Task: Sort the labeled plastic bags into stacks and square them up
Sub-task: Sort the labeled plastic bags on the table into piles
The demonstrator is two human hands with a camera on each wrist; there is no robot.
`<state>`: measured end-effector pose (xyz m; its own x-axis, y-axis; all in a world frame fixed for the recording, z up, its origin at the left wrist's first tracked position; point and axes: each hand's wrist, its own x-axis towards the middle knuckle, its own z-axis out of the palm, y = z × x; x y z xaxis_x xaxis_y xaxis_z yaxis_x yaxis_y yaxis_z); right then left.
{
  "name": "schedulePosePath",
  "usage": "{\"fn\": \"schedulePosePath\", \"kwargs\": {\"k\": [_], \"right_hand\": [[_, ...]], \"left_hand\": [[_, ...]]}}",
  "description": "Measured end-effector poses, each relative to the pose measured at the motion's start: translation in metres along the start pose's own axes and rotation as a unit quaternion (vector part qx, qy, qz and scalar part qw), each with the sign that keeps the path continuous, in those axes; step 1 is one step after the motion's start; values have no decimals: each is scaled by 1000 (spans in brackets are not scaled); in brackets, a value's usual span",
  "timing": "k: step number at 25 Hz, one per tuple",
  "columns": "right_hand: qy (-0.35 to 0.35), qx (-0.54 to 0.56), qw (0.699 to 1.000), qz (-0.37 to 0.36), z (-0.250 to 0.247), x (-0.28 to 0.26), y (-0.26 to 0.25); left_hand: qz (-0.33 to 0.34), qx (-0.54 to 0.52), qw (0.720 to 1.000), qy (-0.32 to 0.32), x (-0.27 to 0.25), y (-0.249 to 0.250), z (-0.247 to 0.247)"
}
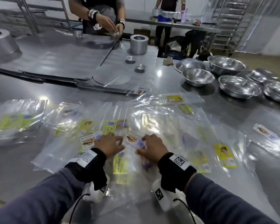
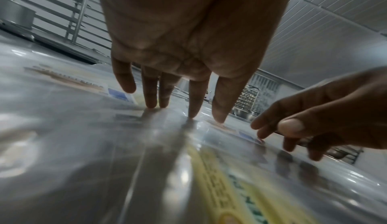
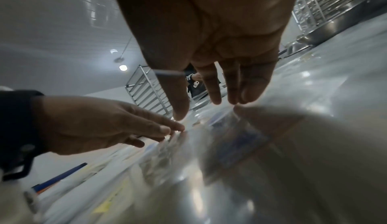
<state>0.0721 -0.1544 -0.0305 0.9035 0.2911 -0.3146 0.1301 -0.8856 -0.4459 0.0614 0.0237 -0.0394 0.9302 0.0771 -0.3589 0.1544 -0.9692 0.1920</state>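
On the far right of the steel worktop (image 1: 168, 75): several metal bowls (image 1: 225, 64), shiny inside, nothing visible in them. Farther back, a metal cylinder (image 1: 139, 44) standing upright and two small foil cups (image 1: 130, 59), contents not discernible.

Across the near half of the worktop: clear labeled plastic bags (image 1: 160, 120), spread flat and overlapping, pointing several ways. Toward the left, a thicker pile (image 1: 14, 120) with yellow-green labels, well apart from the loose spread. Directly ahead, a bag with a yellow label (image 1: 119, 165), long axis running away from the body. Between the hands, a white label with a food picture (image 1: 133, 140), tilted diagonally. At the far right, another bag with a white picture label (image 1: 264, 131), lying askew.

Left hand (image 1: 109, 145): fingers (image 2: 149, 93) straight and spread, tips pressing down on the plastic, gripping nothing. Right hand (image 1: 153, 147): fingers (image 3: 212, 85) extended downward, tips touching the film; thumb possibly tucked against a bag edge, though blur leaves that uncertain. Both hands side by side, close but not touching.

Across the worktop, another person's hands (image 1: 110, 25) on a small shiny object.
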Motion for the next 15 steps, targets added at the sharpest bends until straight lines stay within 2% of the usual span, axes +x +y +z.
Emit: {"fn": "schedulePosePath", "kwargs": {"k": [4,8,11,13,15], "right_hand": [[15,-68,997,37,9,4,2],[105,19,987,123,9,8,9],[90,2,983,160,7,13,15],[77,-14,983,167,3,14,17],[68,-27,983,168,1,14,16]], "left_hand": [[49,11,998,35,7,-6,2],[84,-45,995,10,21,-8,9],[80,-133,984,89,19,-13,-1],[50,-91,989,109,9,-31,-10],[31,22,998,45,-2,-52,-10]]}}
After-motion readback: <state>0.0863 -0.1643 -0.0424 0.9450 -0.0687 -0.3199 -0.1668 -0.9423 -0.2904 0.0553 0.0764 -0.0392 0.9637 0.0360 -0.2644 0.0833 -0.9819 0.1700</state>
